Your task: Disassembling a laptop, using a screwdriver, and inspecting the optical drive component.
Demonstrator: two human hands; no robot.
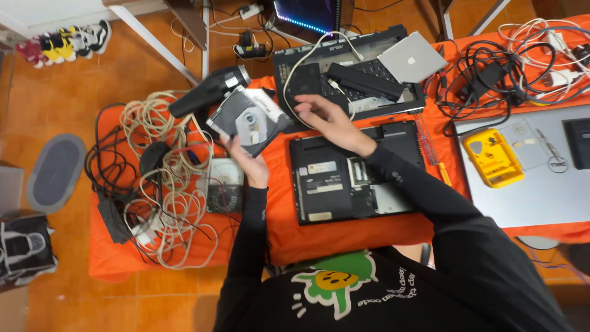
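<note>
The left hand [249, 161] grips the optical disc drive [249, 120] by its lower edge at centre-left of the frame, long axis tilted toward upper right, while the right hand [329, 120], fingers loosely spread and empty, hovers just right of it, above the upturned laptop [350, 175].

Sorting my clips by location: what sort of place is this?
Likely a home electronics repair spot: an opened laptop on an orange-covered table, an optical drive in the left hand, tangled cables.
</note>
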